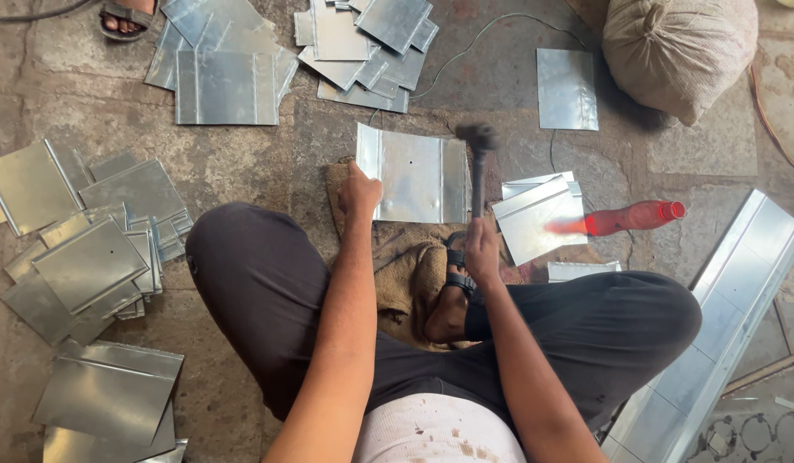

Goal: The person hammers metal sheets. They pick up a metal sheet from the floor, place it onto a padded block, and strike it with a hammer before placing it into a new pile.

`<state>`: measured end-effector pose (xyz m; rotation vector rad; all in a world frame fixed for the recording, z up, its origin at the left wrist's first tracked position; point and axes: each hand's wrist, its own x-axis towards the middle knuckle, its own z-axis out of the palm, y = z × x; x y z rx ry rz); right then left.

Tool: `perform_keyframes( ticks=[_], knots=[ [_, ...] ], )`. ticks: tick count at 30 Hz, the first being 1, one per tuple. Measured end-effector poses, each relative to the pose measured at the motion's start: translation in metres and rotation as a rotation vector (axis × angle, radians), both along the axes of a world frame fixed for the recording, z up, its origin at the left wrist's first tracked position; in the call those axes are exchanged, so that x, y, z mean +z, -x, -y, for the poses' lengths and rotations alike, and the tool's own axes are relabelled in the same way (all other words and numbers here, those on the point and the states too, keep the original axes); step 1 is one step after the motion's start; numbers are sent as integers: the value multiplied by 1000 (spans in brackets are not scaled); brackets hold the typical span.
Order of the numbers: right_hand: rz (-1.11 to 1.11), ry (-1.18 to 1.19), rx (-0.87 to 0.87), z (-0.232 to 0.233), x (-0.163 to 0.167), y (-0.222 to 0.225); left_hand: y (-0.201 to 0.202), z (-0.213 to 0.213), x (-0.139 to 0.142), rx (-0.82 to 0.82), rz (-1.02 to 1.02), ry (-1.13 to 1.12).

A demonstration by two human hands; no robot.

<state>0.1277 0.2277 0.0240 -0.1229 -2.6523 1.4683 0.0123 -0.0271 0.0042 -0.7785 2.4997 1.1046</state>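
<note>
From the head camera, a tied beige sack (pixel 678 53) bulges at the upper right of the stone floor, and a red bottle (pixel 630 218), its contents not discernible, lies on its side just right of a small folded sheet (pixel 538 219). The left hand (pixel 359 192), arm stretched forward, has its fingers curled down onto the left edge of a square galvanised sheet (pixel 414 175) lying ahead of the crossed legs on a piece of burlap (pixel 403 261). The right hand (pixel 482 250) is closed in a fist around the handle of a hammer (pixel 477 163), whose blurred head is over the sheet's right fold.
</note>
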Motion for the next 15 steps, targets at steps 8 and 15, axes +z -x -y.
perform_keyframes(
  ticks=[8, 15],
  knots=[
    [228, 287, -62, -15, 29, 2, 2, 2, 0, 107, -103, 23],
    [201, 232, -21, -3, 4, -21, 0, 2, -3, 110, -110, -11]
  ],
)
